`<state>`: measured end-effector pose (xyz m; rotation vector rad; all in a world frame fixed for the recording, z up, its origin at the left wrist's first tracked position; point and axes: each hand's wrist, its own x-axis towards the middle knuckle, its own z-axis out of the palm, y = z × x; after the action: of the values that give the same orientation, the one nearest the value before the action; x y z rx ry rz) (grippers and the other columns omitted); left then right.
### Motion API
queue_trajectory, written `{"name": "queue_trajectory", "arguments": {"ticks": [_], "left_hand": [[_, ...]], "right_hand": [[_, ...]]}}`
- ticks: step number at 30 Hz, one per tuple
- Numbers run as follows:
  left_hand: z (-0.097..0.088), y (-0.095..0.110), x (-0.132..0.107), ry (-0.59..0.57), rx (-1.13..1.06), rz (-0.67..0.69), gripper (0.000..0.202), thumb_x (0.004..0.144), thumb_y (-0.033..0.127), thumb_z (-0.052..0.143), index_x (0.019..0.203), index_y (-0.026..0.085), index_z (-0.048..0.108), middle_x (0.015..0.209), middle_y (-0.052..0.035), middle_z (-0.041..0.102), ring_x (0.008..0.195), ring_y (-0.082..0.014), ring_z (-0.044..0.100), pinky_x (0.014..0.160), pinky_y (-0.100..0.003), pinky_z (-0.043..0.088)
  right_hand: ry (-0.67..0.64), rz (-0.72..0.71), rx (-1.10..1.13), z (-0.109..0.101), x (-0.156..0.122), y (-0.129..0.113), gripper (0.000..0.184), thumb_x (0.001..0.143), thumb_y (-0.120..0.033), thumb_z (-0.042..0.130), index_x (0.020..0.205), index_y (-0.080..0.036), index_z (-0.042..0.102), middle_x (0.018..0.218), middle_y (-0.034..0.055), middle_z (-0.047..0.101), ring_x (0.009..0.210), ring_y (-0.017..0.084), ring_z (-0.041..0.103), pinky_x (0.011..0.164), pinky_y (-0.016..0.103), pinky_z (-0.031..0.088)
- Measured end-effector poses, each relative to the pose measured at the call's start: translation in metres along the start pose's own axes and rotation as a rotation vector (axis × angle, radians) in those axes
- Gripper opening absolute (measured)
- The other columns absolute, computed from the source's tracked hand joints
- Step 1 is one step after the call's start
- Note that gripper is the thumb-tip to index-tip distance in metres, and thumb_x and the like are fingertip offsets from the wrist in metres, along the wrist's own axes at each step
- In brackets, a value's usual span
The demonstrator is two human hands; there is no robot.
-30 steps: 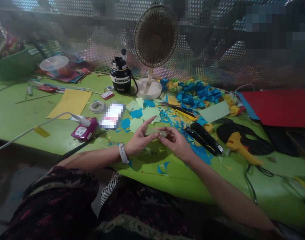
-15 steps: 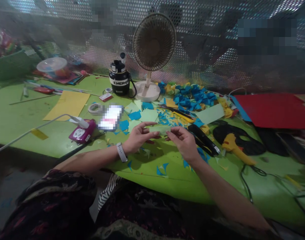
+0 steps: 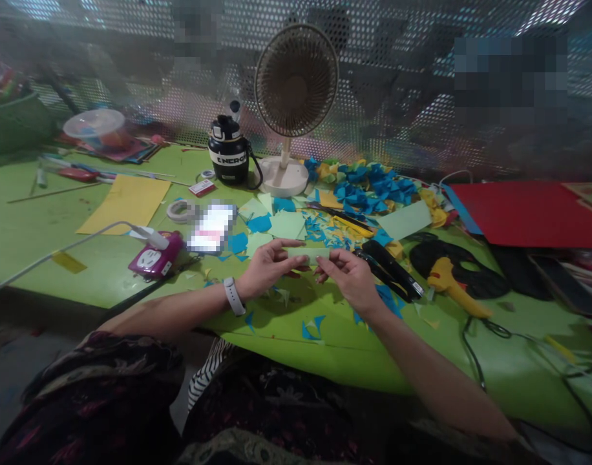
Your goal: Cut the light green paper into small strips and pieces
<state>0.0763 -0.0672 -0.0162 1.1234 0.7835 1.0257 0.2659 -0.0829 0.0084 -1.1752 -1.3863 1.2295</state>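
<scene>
Between my two hands is a small pale green piece of paper (image 3: 309, 254), held level above the table like a narrow folded strip. My left hand (image 3: 268, 266) pinches its left end between thumb and fingers. On the other end, my right hand (image 3: 348, 278) has thumb and fingertips closed. Just beyond lie pale green paper squares (image 3: 286, 225) and small blue and yellow paper scraps (image 3: 325, 232). A black stapler (image 3: 393, 270) rests close to the right hand. Blue cut scraps (image 3: 313, 327) lie on the table below my hands.
A fan (image 3: 296, 84) and a black bottle (image 3: 229, 152) stand at the back, beside a heap of folded blue and yellow paper (image 3: 373, 184). At left are a phone (image 3: 212, 227) and purple power socket (image 3: 153, 257). A yellow glue gun (image 3: 455, 287) with its cord lies at right.
My hands keep hold of the green paper, whose broad face now shows a little more toward me. The whole view has shifted slightly.
</scene>
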Motion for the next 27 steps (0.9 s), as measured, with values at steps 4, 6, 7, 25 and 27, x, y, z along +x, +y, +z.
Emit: {"name": "queue_trajectory", "arguments": {"ticks": [4, 6, 7, 25, 27], "left_hand": [[0.0005, 0.0002, -0.0007, -0.003, 0.0, -0.004, 0.055, 0.075, 0.041, 0.081, 0.116, 0.012, 0.059, 0.084, -0.0081, 0.077, 0.081, -0.0214, 0.076, 0.068, -0.028, 0.061], [0.0009, 0.0003, -0.0011, -0.002, 0.001, -0.002, 0.055, 0.076, 0.041, 0.081, 0.116, 0.011, 0.059, 0.083, -0.0081, 0.077, 0.081, -0.0213, 0.076, 0.069, -0.028, 0.061], [0.001, 0.0003, -0.0012, -0.001, 0.005, 0.0, 0.054, 0.076, 0.041, 0.08, 0.116, 0.011, 0.059, 0.083, -0.0081, 0.077, 0.081, -0.0212, 0.076, 0.069, -0.028, 0.061], [0.0019, 0.0006, -0.0007, 0.019, 0.018, -0.014, 0.053, 0.074, 0.042, 0.082, 0.113, 0.012, 0.061, 0.08, -0.0065, 0.076, 0.078, -0.0207, 0.076, 0.064, -0.026, 0.061], [0.0019, 0.0009, -0.0009, 0.017, 0.036, -0.008, 0.051, 0.076, 0.041, 0.08, 0.114, 0.012, 0.061, 0.08, -0.0065, 0.076, 0.078, -0.0206, 0.076, 0.062, -0.024, 0.06]], "right_hand": [[0.004, -0.001, -0.015, 0.0, -0.0003, 0.0005, 0.043, 0.069, -0.059, 0.078, 0.07, -0.02, 0.061, 0.064, -0.0002, 0.066, 0.052, 0.013, 0.062, 0.056, 0.029, 0.056], [0.007, 0.001, -0.029, -0.0001, -0.0006, 0.0006, 0.042, 0.07, -0.058, 0.078, 0.07, -0.02, 0.061, 0.064, 0.0, 0.066, 0.053, 0.013, 0.063, 0.057, 0.029, 0.056], [0.008, 0.002, -0.031, 0.0, -0.0008, 0.0005, 0.042, 0.07, -0.058, 0.078, 0.071, -0.02, 0.062, 0.063, 0.0001, 0.066, 0.053, 0.014, 0.063, 0.057, 0.029, 0.056], [0.017, 0.023, -0.021, 0.001, -0.0014, 0.0015, 0.044, 0.067, -0.06, 0.079, 0.068, -0.02, 0.06, 0.06, 0.0006, 0.067, 0.051, 0.014, 0.062, 0.053, 0.029, 0.055], [0.018, 0.02, -0.016, 0.001, -0.0009, 0.0022, 0.045, 0.066, -0.06, 0.08, 0.067, -0.02, 0.059, 0.06, 0.0002, 0.067, 0.05, 0.014, 0.062, 0.052, 0.028, 0.055]]}}
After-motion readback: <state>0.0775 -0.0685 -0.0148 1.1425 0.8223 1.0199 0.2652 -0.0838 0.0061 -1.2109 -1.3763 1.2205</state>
